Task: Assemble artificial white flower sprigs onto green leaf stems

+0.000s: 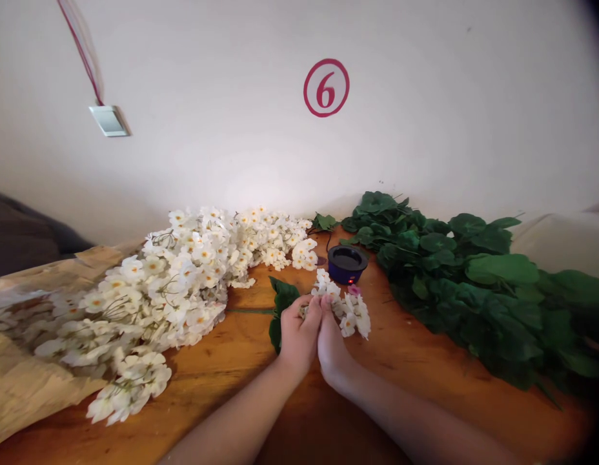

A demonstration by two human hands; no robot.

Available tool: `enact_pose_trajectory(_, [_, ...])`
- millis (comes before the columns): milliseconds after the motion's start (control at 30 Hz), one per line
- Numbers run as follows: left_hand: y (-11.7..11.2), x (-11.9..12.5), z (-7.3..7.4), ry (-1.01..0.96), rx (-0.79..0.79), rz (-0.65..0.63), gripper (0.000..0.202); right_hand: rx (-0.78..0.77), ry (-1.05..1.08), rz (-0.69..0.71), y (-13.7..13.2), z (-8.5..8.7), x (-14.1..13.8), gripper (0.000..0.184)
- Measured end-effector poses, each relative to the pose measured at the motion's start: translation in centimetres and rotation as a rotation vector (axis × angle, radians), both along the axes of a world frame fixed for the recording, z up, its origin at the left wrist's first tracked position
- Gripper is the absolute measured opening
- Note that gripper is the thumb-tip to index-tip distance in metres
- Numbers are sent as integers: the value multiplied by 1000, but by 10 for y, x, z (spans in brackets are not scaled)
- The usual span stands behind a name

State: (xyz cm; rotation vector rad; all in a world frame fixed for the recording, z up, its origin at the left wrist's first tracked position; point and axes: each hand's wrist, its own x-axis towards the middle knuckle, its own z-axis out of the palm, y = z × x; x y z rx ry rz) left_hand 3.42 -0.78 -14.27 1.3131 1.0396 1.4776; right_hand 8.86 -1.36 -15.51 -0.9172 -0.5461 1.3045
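Note:
My left hand (pixel 298 332) and my right hand (pixel 331 345) meet at the middle of the wooden table (pixel 222 381), fingers closed together on a small sprig of white artificial flowers (pixel 348 307). The sprig's blossoms spread up and to the right of my fingertips. A green leaf (pixel 281 298) on a thin stem lies just left of my left hand. Right behind the sprig sits a small dark blue round pot (pixel 347 263) with a red light at its base.
A big heap of white artificial flowers (pixel 183 284) lies at left, partly on brown paper (pixel 23 381). A long pile of green leaf garlands (pixel 468 278) fills the right side. The white wall carries a red circled 6 (pixel 326 88).

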Motion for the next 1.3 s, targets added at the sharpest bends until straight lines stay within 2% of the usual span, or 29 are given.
enact_pose_trajectory(67, [-3,-1,1,38,40,2,29,21,-25,3,0,-2,0,40])
enact_pose_trajectory(133, [-4,-2,1,43,72,33,29,75,-78,44,2,-4,2,48])
enact_pose_trajectory(267, [-5,-3,2,113,131,131,33,151,-260,249,9,-8,9,74])
enact_pose_trajectory(333, [-6,-3,3,191,142,151,35,148,-330,326,11,-10,13,80])
enact_pose_trajectory(400, [-6,-3,6,259,173,159,37,153,-385,344,12,-12,15,80])
enact_pose_trajectory(567, [-9,-1,9,303,245,124,39,198,-502,213,8,-7,15,64])
enact_pose_trajectory(733, [-8,2,5,164,200,59,39,266,-459,121,-2,11,11,44])
enact_pose_trajectory(867, [-8,3,6,15,150,-27,41,278,-380,106,-5,14,10,40])
enact_pose_trajectory(1067, [1,-3,6,-18,171,-183,45,235,-293,53,13,14,22,44])
enact_pose_trajectory(1133, [8,-8,5,-80,224,-146,49,194,-212,-49,26,23,32,43])
enact_pose_trajectory(1200, [16,-16,6,-44,277,3,46,142,-124,-174,39,34,46,41])
enact_pose_trajectory(1267, [22,-27,10,108,274,126,40,132,-4,-266,51,44,62,36])
enact_pose_trajectory(1300, [24,-33,13,254,271,138,36,151,35,-269,56,48,69,34])
